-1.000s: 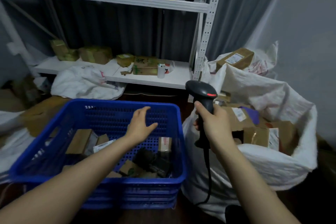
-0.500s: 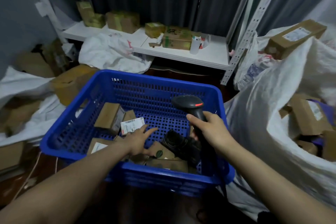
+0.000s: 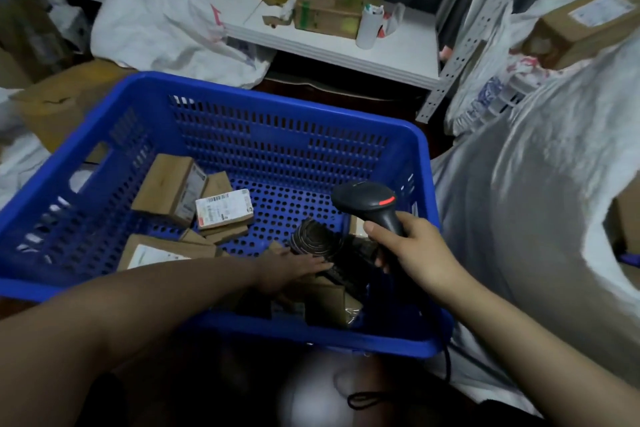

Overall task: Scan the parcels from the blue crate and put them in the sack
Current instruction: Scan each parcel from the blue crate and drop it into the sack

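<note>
The blue crate stands in front of me with several small cardboard parcels on its floor. One parcel with a white label lies near the middle, and a larger brown box sits to its left. My left hand reaches low into the near right part of the crate, fingers flat against a dark wrapped parcel; I cannot see a grip. My right hand holds the black barcode scanner over the crate's right side. The white sack stands at the right.
A low white shelf behind the crate carries boxes and a white cup. A metal rack upright rises by the sack. White bags and cardboard boxes lie left of the crate. The scanner cable trails on the floor.
The view has tilted down and closer to the crate. My left hand has slid right and deeper, onto the dark wrapped parcel. The scanner hand stays over the crate's right side.
</note>
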